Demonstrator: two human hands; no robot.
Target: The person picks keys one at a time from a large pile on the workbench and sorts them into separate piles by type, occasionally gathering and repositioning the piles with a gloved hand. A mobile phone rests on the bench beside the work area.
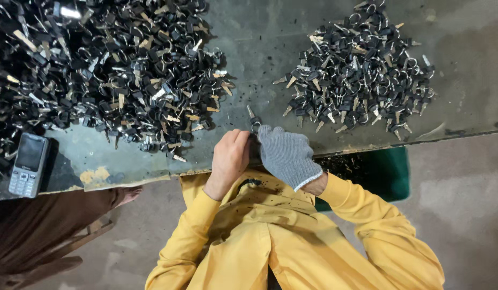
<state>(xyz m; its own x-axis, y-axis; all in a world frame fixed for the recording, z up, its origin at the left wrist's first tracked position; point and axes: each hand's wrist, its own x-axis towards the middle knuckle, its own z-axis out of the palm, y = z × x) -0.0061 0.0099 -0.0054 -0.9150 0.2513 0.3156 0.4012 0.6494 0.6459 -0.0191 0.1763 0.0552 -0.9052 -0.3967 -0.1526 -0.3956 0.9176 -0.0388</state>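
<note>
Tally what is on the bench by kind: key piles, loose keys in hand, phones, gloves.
Key piles: 2, a big one and a smaller one
Key held by both hands: 1
Phone: 1
Glove: 1, grey, on the right hand; left hand bare
Total: 5

- View: single, head-worn camera; no second view, so no shared part of the scene.
- Direction: looks steeply down over the person's own chest and yellow sleeves (313,236) onto the worktable (259,43).
- Orientation: table edge runs across mid-frame; table fills the upper half, floor (463,209) the lower.
- Nearness: close; left hand (230,158) and right hand (286,156) sit at centre, within arm's length.
- Coverage: large key pile (98,70) upper left, cropped by the frame; smaller key pile (361,70) upper right; phone (27,164) at the left edge.
</note>
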